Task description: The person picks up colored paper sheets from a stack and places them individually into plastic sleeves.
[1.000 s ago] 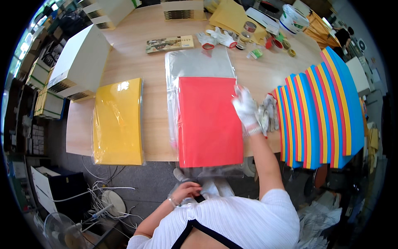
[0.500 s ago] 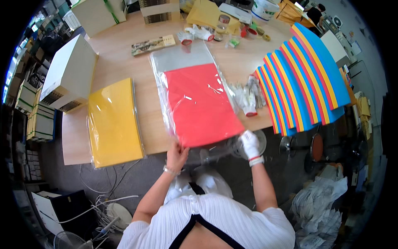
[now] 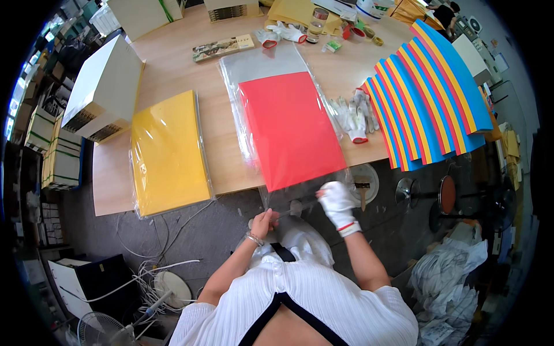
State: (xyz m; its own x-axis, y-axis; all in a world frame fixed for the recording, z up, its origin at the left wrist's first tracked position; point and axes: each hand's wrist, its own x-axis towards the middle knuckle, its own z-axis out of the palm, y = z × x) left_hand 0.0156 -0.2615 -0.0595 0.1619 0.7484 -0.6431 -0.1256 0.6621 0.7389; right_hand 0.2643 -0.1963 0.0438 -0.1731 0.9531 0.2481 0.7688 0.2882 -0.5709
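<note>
A red sheet or stack of sheets [image 3: 297, 130] lies inside a clear plastic bag [image 3: 262, 56] at the table's front edge. The bag's see-through end hangs over the edge toward me. My bare left hand [image 3: 264, 224] pinches the left corner of that loose end. At its right side my right hand [image 3: 337, 203], in a white glove that leaves the fingertips bare, is closed with the thin plastic at its fingertips. To the left lies a yellow stack in clear plastic [image 3: 169, 153]. White work gloves [image 3: 355, 118] rest just right of the red one.
A fanned stack of blue, yellow and red sheets [image 3: 430, 101] stands at the table's right end. White boxed stacks [image 3: 101, 86] sit at the left. Farther back are a long box [image 3: 223, 48], a glass jar [image 3: 317, 24] and tape rolls [image 3: 358, 34]. A stool [image 3: 446, 195] stands on the right.
Both hands have come back toward my body, and the bag's loose end now stretches between them below the red sheets. My right hand has moved inward from the red corner.
</note>
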